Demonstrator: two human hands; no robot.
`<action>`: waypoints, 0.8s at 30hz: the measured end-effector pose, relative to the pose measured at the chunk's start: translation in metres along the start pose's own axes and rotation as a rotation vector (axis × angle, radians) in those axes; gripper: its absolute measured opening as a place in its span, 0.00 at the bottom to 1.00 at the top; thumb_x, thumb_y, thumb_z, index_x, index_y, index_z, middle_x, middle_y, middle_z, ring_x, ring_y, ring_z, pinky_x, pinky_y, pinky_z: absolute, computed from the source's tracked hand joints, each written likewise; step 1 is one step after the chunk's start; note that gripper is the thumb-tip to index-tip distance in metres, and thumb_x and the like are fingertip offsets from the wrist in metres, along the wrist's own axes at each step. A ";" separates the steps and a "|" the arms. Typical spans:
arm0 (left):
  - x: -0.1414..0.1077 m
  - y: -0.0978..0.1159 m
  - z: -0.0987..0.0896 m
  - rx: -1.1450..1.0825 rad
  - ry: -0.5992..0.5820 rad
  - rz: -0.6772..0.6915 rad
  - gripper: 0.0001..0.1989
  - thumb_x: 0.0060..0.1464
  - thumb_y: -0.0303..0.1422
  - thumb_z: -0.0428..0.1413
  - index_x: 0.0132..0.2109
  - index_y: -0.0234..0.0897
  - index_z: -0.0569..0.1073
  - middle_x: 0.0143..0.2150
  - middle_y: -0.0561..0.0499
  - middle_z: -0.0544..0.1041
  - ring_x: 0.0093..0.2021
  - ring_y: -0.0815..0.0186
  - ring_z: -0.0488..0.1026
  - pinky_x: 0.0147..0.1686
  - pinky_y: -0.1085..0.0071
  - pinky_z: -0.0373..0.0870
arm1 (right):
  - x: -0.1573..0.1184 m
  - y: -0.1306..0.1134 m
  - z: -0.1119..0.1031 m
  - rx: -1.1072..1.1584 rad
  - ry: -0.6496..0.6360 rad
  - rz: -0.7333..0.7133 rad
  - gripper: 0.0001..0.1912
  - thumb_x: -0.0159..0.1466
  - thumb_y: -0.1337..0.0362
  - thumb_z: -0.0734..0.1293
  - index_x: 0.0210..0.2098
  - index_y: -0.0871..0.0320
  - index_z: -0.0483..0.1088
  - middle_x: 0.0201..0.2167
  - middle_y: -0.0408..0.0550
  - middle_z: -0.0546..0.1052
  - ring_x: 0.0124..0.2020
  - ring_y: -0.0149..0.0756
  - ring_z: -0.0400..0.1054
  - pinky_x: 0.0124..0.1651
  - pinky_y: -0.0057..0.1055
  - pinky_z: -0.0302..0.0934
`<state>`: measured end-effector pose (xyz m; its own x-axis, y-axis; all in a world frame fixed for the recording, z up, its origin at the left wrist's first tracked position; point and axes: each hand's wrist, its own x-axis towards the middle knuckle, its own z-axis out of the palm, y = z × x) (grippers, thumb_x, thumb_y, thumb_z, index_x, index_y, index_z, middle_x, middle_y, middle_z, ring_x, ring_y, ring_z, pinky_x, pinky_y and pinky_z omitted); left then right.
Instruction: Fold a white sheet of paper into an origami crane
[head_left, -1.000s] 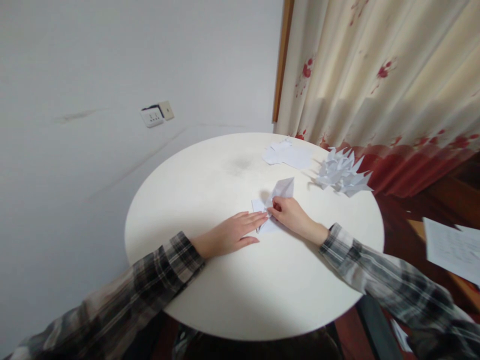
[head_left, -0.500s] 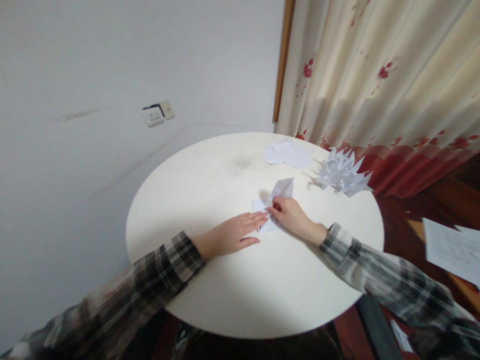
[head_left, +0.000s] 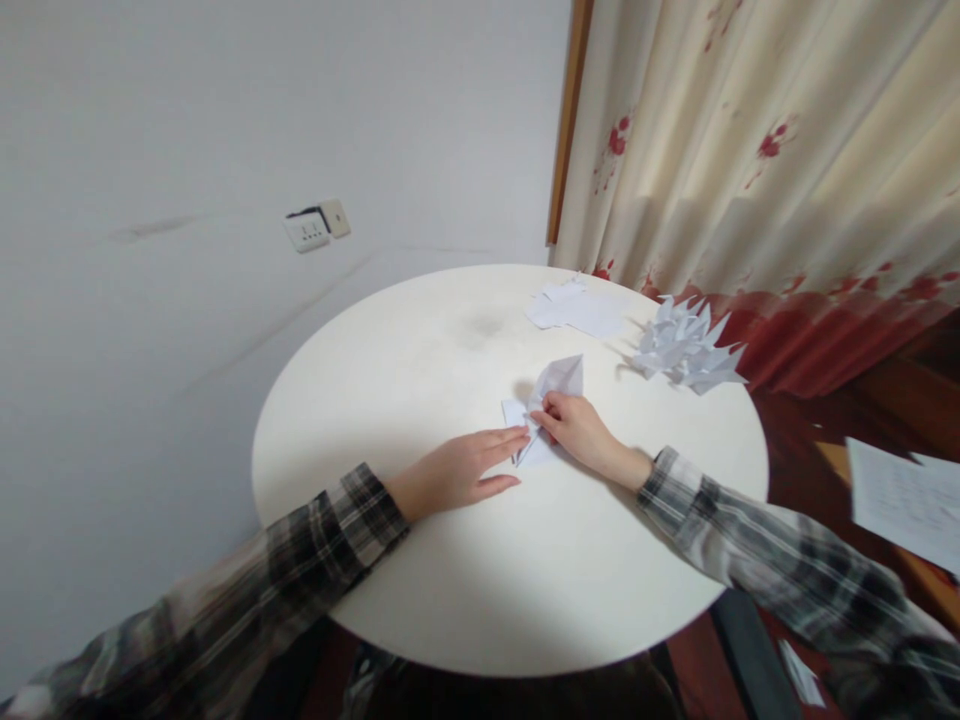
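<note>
A partly folded white paper (head_left: 561, 376) lies on the round white table (head_left: 360, 390), one flap of it raised toward the back right. My left hand (head_left: 474, 468) lies flat, fingers stretched out, its fingertips on the paper's left part. From the right, my right hand (head_left: 576, 428) pinches the paper between thumb and bent fingers, just beside the left fingertips. The creases under the fingers are partly hidden.
Loose white paper sheets (head_left: 577, 308) lie at the back of the table. A cluster of pointed folded paper pieces (head_left: 686, 345) stands at the back right edge. Written sheets (head_left: 904, 500) rest on a lower surface at the far right, near the curtain (head_left: 750, 180).
My right hand has shifted very slightly left with the paper, and the raised flap leans a little further left. My left hand has hardly moved.
</note>
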<state>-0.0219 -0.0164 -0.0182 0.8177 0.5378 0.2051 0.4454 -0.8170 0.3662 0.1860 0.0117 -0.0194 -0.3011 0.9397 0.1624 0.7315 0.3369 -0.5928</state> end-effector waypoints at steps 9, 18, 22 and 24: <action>-0.001 0.002 -0.001 0.072 0.007 0.016 0.24 0.58 0.36 0.49 0.59 0.33 0.59 0.60 0.42 0.62 0.60 0.64 0.59 0.59 0.65 0.57 | 0.000 -0.004 0.000 -0.014 0.021 0.002 0.10 0.62 0.63 0.61 0.27 0.60 0.66 0.19 0.44 0.71 0.21 0.28 0.62 0.27 0.25 0.50; -0.001 0.000 0.001 0.078 0.059 0.040 0.22 0.58 0.35 0.50 0.57 0.32 0.63 0.58 0.42 0.65 0.59 0.63 0.62 0.58 0.65 0.60 | 0.005 -0.015 -0.005 -0.007 -0.051 0.104 0.13 0.61 0.60 0.60 0.26 0.60 0.69 0.18 0.45 0.71 0.20 0.29 0.61 0.27 0.27 0.49; -0.001 -0.003 0.005 0.113 0.069 0.075 0.22 0.58 0.35 0.50 0.57 0.29 0.63 0.58 0.41 0.66 0.58 0.63 0.63 0.58 0.65 0.61 | 0.006 -0.014 -0.006 0.049 -0.066 0.127 0.15 0.61 0.62 0.60 0.21 0.61 0.67 0.15 0.44 0.68 0.18 0.27 0.58 0.26 0.27 0.48; -0.001 -0.004 0.006 0.129 0.076 0.094 0.22 0.58 0.35 0.50 0.56 0.29 0.63 0.58 0.40 0.65 0.58 0.63 0.63 0.58 0.65 0.61 | 0.007 -0.013 -0.006 0.106 -0.066 0.148 0.16 0.61 0.63 0.60 0.18 0.61 0.65 0.14 0.42 0.67 0.17 0.26 0.57 0.25 0.26 0.48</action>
<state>-0.0227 -0.0148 -0.0257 0.8300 0.4682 0.3031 0.4155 -0.8816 0.2241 0.1783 0.0140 -0.0060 -0.2375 0.9712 0.0173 0.7033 0.1842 -0.6866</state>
